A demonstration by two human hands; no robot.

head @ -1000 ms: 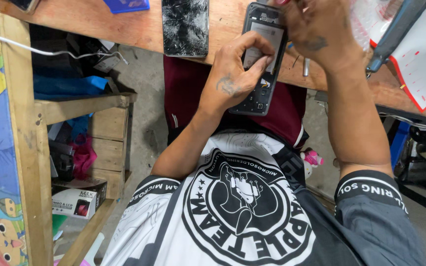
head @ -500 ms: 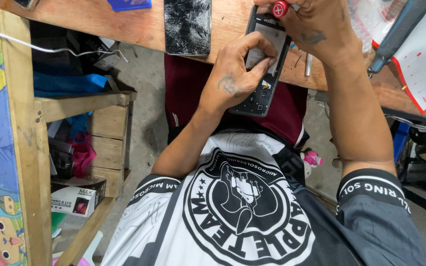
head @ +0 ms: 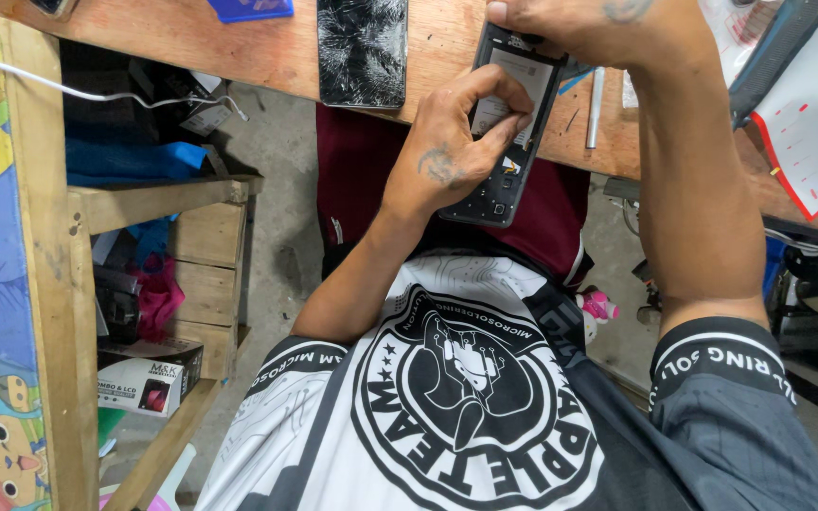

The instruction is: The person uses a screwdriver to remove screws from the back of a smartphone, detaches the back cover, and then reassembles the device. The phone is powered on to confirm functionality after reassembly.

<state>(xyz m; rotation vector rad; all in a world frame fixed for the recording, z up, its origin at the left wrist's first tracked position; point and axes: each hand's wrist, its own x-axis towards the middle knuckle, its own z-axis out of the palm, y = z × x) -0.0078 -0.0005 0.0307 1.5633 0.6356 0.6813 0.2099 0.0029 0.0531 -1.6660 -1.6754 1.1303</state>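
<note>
Opened phone [head: 511, 123], long axis running from the bench [head: 239, 47] toward the body. Left hand [head: 452, 156] fingers press its inside; right hand [head: 598, 28] grips its far end. White-and-black box [head: 149, 383] on the low left shelf.

Even, soft daylight; sharp focus throughout; faint shadows under bench; wide-angle stretching at edges; no glare.

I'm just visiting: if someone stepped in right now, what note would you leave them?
Left hand: grips the phone by its side, fingertips on its white inner panel.
Right hand: holds the phone's top end at the table edge.
Nearby: cracked screen on the table, left of the phone; thin metal tool to its right.
Done: phone's back is off, insides showing.
Left: phone not yet closed.
</note>
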